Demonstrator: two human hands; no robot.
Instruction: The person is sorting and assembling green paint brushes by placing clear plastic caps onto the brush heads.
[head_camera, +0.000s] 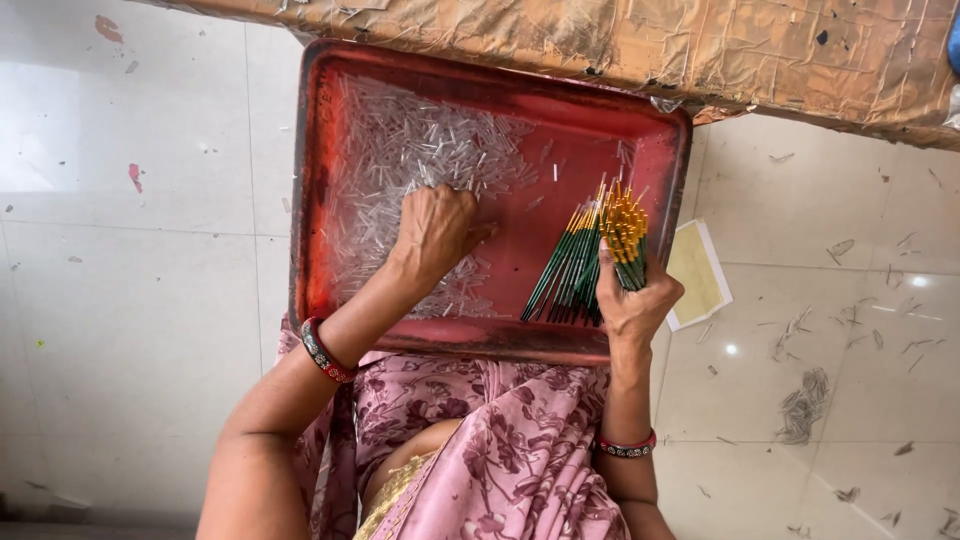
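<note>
The heap of small clear tubes (420, 150) lies under and beyond my left hand (437, 232), in the far half of the red tray (660, 150) on my lap. My left hand is curled down, fingertips pinching into the tubes; I should pick from the loose near edge, not dig deep. My right hand (632, 300) is closed around a bundle of green sticks with yellow tips (590, 255), fanned upward; I judge a firm, low grip keeps the tips level. Floor tiles (150, 300) lie either side.
</note>
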